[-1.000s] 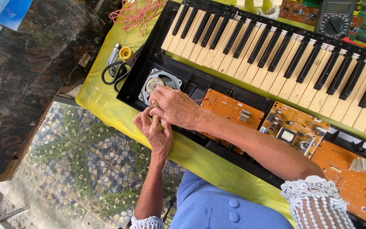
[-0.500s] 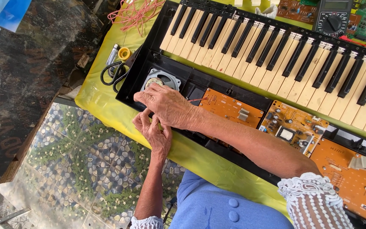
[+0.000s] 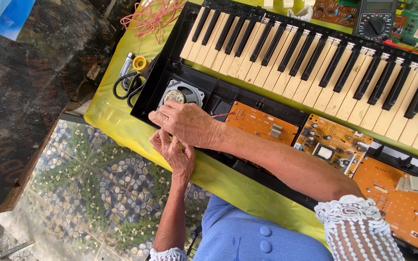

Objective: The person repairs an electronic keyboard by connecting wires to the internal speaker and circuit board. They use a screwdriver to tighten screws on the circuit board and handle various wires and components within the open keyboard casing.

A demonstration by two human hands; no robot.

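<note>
While two hands work, one speaker (round).

The person wears a blue garment with two round, cloth-covered blue buttons down its front. Beside the buttons, both sleeves end in white lace cuffs, openwork and scalloped at the edge. The forearms and hands are bare, without rings or watch.

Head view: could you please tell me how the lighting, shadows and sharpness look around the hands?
Head view: bright, even daylight; keyboard, circuit boards and both hands, left and right, are sharp; soft shadow beneath the right hand; mild glare on the dark slab; no motion blur.
</note>
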